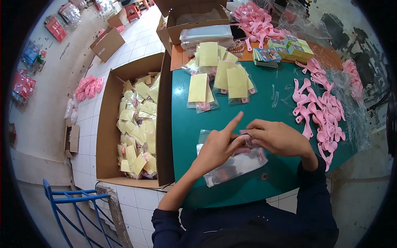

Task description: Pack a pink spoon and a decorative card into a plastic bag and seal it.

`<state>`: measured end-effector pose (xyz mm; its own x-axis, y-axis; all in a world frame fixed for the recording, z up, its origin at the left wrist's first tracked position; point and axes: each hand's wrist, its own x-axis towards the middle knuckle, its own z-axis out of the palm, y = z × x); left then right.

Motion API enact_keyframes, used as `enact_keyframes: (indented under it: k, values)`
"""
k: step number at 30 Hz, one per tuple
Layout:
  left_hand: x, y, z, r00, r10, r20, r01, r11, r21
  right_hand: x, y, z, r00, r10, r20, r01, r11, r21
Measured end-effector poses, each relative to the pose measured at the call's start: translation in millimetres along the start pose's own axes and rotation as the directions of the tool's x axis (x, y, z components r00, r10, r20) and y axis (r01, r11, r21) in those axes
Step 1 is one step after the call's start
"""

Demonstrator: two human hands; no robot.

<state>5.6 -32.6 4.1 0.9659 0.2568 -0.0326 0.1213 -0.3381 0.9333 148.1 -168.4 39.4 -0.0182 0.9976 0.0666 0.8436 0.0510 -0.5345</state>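
My left hand and my right hand meet over the near part of the green table. The left index finger points up and away, while the thumb and other fingers pinch what looks like the edge of a clear plastic bag. Curled fingers of my right hand close on the same spot from the other side. What lies between the fingertips is partly hidden. Beneath both hands, flat clear plastic bags lie overlapped on the table. Pink plastic spoons are heaped to the right of my right hand.
Packed bags with yellow cards lie farther back on the green table. Card stacks, more pink spoons and a bag stack stand behind. A large carton of packed bags stands left, near a blue metal frame.
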Motion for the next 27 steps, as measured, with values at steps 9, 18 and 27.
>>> enact_keyframes:
  k: [9,18,27]
  values:
    - [-28,-23,-32,0.997,0.041,0.060,-0.032,0.990,-0.136,4,31,-11,0.971,0.239,0.011,-0.208,0.824,0.527]
    - [-44,-23,-22,1.000,0.010,-0.014,-0.013,0.979,-0.206,4,33,6,0.956,0.288,0.054,-0.252,0.715,0.652]
    - [-96,-37,41,0.951,-0.276,0.137,0.271,0.540,-0.797,-22,-24,35,0.979,-0.133,0.155,0.070,0.932,0.357]
